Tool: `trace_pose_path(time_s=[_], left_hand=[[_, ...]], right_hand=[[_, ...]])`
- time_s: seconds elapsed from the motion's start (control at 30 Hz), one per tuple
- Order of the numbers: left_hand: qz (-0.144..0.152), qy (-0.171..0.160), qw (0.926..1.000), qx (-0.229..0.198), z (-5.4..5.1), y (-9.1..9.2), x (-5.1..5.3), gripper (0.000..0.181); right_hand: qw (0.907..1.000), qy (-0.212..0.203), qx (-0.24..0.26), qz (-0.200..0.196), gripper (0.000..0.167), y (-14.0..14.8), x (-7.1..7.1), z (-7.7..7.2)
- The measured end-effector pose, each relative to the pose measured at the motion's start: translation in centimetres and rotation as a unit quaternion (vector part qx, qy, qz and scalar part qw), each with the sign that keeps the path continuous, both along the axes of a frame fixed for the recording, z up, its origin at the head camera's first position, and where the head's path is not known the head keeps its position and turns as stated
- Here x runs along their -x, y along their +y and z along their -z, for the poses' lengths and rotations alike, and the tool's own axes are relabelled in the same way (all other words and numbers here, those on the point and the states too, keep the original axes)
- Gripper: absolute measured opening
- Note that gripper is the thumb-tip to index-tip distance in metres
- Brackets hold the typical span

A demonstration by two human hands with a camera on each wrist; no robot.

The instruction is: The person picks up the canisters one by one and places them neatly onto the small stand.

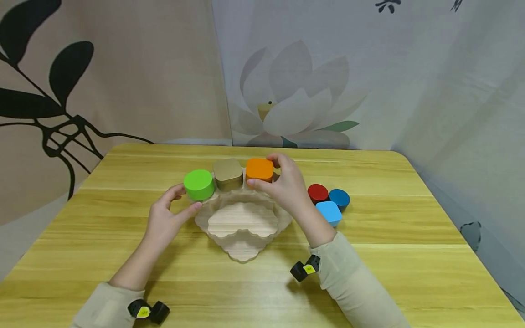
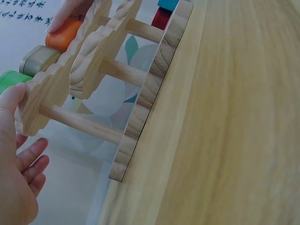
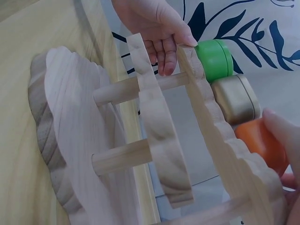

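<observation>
A wooden cloud-edged tiered stand (image 1: 242, 221) has its tiers joined by round dowels. Along its top tier sit a round green tin (image 1: 199, 185), a gold squarish tin (image 1: 228, 174) and an orange rounded-square tin (image 1: 260, 170). My right hand (image 1: 289, 184) pinches the orange tin, thumb in front and a finger at its back right. On the other side, my left hand (image 1: 166, 218) touches the green tin's left edge and the end of the top tier. In the left wrist view the left hand's (image 2: 18, 164) lower fingers hang loosely beneath that tier.
Right of the stand, a red round tin (image 1: 317, 193), a dark blue round tin (image 1: 339, 198) and a light blue squarish tin (image 1: 329, 213) stand close together on the wooden table (image 1: 410, 273). Behind the table hangs a printed cloth (image 1: 164, 68).
</observation>
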State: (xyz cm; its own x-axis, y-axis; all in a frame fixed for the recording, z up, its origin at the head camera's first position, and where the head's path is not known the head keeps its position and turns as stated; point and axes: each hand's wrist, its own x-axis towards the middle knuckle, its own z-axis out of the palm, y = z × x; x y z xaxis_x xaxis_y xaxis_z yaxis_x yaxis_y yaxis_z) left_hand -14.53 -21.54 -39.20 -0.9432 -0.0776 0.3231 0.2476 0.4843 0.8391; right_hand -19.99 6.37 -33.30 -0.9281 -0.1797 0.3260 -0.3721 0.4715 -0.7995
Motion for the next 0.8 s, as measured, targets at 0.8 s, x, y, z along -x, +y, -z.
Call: trace_pose_path(time_s=[0.8], left_hand=[[0.0, 0.0, 1.0, 0.003, 0.0, 0.0, 0.0, 0.053]], right_hand=[[0.999, 0.03, 0.014, 0.031, 0.058, 5.3, -2.3, -0.1]])
